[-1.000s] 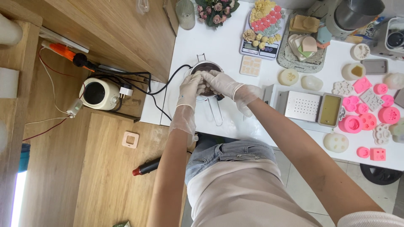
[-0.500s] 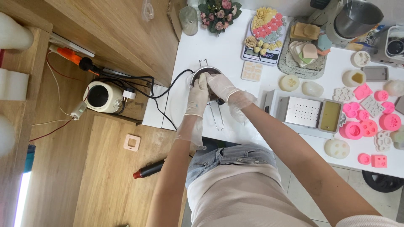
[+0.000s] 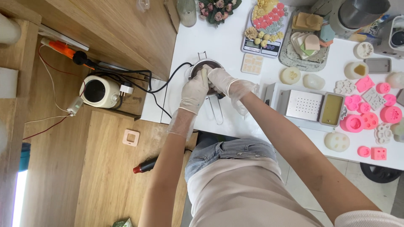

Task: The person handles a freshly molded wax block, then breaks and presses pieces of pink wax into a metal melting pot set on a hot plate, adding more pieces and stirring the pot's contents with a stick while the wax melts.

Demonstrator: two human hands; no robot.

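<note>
Pot (image 3: 201, 67): small round metal pot, wire handle (image 3: 217, 110) pointing toward the person; on the white table (image 3: 227, 46), near its left edge.
Left hand (image 3: 194, 90): gloved, over the pot's near left rim; grip cannot be told.
Right hand (image 3: 221, 80): gloved, over the pot's right side, fingers curled; what they hold is hidden.
Nearer hand: both touch the pot.
Cable (image 3: 168, 80): black, runs left from the pot.
Moulds (image 3: 370, 120): pink, well to the right.
</note>
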